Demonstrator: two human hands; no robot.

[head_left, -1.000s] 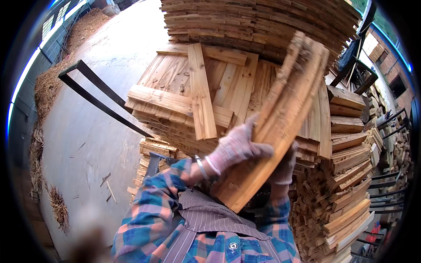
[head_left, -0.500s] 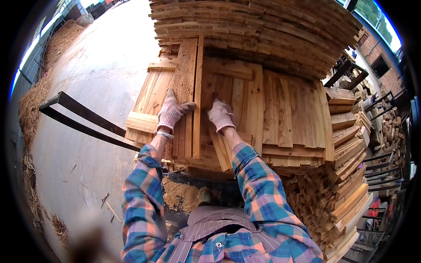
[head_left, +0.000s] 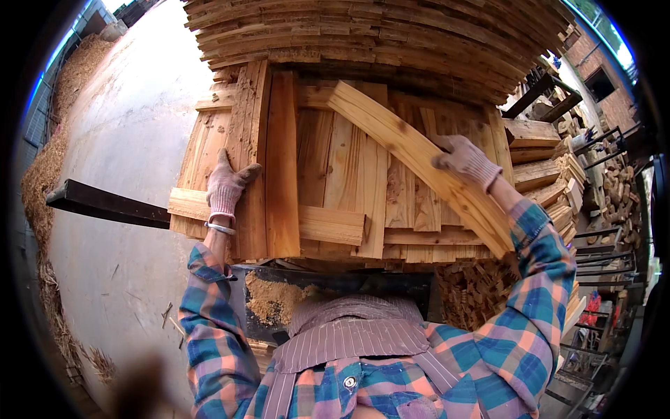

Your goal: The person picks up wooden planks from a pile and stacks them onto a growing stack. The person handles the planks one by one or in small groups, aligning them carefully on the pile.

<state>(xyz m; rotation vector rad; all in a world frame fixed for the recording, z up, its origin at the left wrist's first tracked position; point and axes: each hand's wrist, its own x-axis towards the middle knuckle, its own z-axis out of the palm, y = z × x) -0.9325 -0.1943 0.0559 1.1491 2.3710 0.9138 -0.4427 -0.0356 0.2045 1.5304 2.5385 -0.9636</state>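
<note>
My left hand (head_left: 229,185), in a pale pink work glove, lies with fingers stretched and thumb out against a long rough-faced board (head_left: 248,153). Directly right of that board is a smooth reddish-brown board (head_left: 283,164), which the hand does not reach. My right hand (head_left: 466,160), gloved likewise, grips the right edge of a long light plank (head_left: 412,150). This plank slants from upper left to lower right over the stack. Under it lie several flat boards (head_left: 342,157) side by side, with a short crosspiece (head_left: 331,225) near the front.
A tall stack of boards (head_left: 377,35) rises at the far side. Dark metal bars (head_left: 112,202) jut out to the left over the concrete floor (head_left: 118,265). Sawdust (head_left: 276,297) lies before me. Piled wood and metal racks (head_left: 604,258) stand at the right.
My right hand has moved right, away from the left one, and now holds the slanted plank. My left hand stays at the rough board. The view has shifted slightly.
</note>
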